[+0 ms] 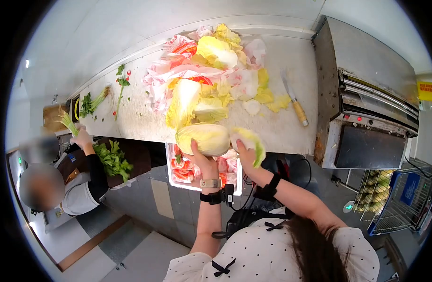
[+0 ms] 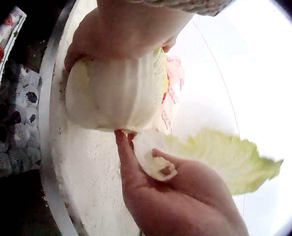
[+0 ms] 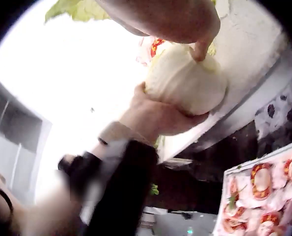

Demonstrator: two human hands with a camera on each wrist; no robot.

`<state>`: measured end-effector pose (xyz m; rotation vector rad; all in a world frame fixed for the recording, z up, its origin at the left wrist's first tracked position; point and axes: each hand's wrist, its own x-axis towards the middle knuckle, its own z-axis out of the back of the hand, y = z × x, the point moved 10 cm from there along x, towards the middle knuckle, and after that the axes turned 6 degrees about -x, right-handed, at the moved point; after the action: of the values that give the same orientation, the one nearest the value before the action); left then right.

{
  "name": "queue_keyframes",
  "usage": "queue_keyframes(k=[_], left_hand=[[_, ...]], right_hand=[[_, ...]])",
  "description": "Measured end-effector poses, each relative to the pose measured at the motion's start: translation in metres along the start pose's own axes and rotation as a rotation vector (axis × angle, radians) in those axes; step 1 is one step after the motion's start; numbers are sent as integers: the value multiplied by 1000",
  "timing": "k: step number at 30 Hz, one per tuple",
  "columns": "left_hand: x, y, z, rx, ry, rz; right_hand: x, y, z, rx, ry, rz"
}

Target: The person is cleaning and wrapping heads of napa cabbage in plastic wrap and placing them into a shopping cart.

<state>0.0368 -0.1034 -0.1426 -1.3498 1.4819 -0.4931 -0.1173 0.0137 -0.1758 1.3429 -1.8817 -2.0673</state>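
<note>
A pale napa cabbage (image 1: 204,139) is held at the front edge of the worktop, lying on its side. My left hand (image 1: 204,163) grips it, fingers wrapped around its body in the left wrist view. A loose cabbage leaf (image 2: 229,157), white at the base and yellow-green at the tip, is pinched in my right hand (image 1: 248,160). The fingertips of that hand are right at the cabbage's cut base. Behind, another cabbage (image 1: 185,96) and a cut piece (image 1: 210,109) lie among torn yellow leaves (image 1: 265,94) and printed plastic wrapping (image 1: 162,77).
A wooden-handled knife (image 1: 298,110) lies on the worktop to the right, before a metal appliance (image 1: 376,94). Below the edge stands a white crate (image 1: 170,181) of red-labelled packages. At left, another person holds green stalks (image 1: 67,123). A wire cart (image 1: 399,202) stands lower right.
</note>
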Motion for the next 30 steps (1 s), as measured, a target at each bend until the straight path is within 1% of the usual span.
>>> queue_keyframes(k=[1, 2, 3, 4, 5, 8, 11, 14, 16, 18, 20, 21, 24, 26, 28, 30], left_hand=[[5, 2, 0, -49, 57, 39], [8, 4, 0, -100, 112, 77], [6, 7, -4, -114, 154, 173], [4, 0, -7, -143, 156, 194], [3, -8, -13, -175, 160, 211], [-4, -35, -32, -245, 174, 216], [-13, -60, -47, -292, 207, 199], [-26, -79, -62, -320, 255, 198], [-31, -89, -70, -343, 302, 196], [-37, -100, -75, -354, 351, 167], [-44, -108, -73, -359, 377, 117], [-45, -111, -69, -360, 381, 78], [-46, -115, -54, -331, 392, -10], [-49, -111, -45, -244, 405, -8], [-54, -106, -37, -153, 419, 13], [-59, -100, -31, -71, 430, 24]], right_hand=[[-1, -11, 0, 152, 49, -161], [2, -5, -4, 312, 163, -187], [3, 1, -6, 470, 278, -219], [0, 14, -8, 628, 393, -253], [0, 18, -2, 637, 382, -338], [7, 41, 21, 419, 380, -334], [35, 58, 47, -140, 250, -110], [59, 94, 20, -294, 375, 75], [52, 155, -17, -251, 426, 183], [53, 189, -59, -340, 623, 268], [51, 215, -77, -390, 567, 298], [50, 223, -81, -414, 540, 313], [26, 198, -83, -454, 640, 439], [-25, 140, -84, -186, 1035, -128], [-74, 133, -80, 74, 1177, -253], [-106, 139, -78, 146, 1193, -204]])
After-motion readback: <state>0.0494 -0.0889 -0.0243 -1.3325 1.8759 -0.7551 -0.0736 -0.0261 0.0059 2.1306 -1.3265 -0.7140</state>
